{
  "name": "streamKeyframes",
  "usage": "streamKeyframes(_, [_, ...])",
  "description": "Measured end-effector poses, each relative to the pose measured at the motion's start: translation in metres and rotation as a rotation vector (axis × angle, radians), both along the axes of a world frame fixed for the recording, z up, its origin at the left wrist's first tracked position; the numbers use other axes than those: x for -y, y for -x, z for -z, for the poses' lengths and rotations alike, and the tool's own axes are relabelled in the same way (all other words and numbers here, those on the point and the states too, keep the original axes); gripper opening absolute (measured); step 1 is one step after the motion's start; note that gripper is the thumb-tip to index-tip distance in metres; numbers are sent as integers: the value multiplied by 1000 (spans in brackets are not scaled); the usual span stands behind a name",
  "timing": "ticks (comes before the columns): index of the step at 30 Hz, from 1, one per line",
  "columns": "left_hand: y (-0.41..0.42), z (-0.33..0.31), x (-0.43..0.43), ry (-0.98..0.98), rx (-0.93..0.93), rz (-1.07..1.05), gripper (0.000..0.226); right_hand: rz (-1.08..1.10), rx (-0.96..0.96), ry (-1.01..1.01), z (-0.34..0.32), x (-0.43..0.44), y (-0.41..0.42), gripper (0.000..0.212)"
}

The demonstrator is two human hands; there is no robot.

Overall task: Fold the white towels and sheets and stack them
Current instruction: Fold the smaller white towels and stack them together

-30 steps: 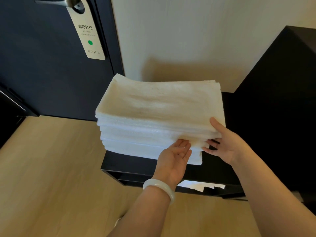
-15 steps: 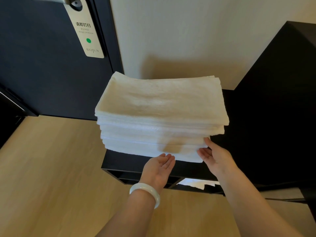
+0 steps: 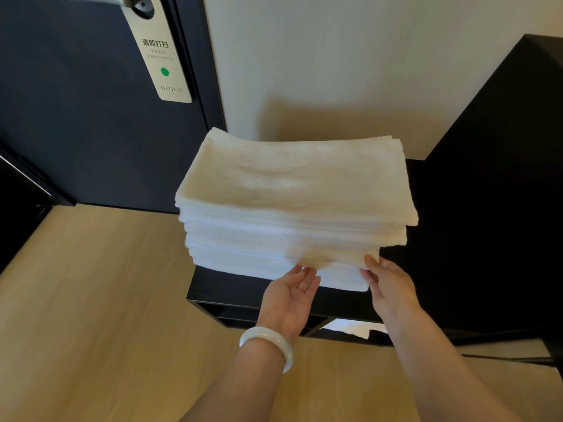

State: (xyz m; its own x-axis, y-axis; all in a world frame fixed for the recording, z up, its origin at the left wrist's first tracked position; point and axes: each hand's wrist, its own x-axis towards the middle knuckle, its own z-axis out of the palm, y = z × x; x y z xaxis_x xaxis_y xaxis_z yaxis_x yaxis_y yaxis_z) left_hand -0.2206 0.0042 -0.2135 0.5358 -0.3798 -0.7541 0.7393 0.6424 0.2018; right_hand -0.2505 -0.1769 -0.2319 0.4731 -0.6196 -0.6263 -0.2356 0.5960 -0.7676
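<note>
Folded towels (image 3: 292, 190) sit stacked at the bench (image 3: 231, 287) front edge. The left hand (image 3: 289, 296) and right hand (image 3: 387, 284), both flat-fingered, touch them. Probably nearly done.

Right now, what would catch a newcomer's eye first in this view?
A tall stack of folded white towels sits mid-frame on a low black shelf. The left hand and right hand touch its near edge at the right, a pale bangle on the left wrist. Upper left, a door hanger hangs on the dark door.

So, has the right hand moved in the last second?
Yes. The right hand has dropped down the near right corner of the towel pile, from its top layers to the bottom ones.
</note>
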Motion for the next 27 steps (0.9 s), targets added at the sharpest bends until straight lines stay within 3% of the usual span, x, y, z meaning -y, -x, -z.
streamKeyframes(3, [-3, -12, -4, -77, 58, 70, 49, 24, -2, 6, -4, -4, 4, 24])
streamKeyframes(6, [-4, -24, -11, -418, 270, 315, 47, 63, -50, 26, -10, -12, 7, 36])
streamKeyframes(8, [-9, -30, -17, -596, 426, 383, 46, 79, -53, -24, -16, -24, 9, 30])
streamKeyframes(11, [-20, -41, -30, -532, 379, 297, 30, 27, 74, -128, -31, -46, 4, 16])
streamKeyframes(15, [-39, -46, -38, -294, 209, 63, 17, 128, 159, -188, -46, -49, -12, 18])
streamKeyframes(27, [-55, -36, -22, -314, 92, 11, 11, 170, 112, -279, -48, -49, -27, 17])
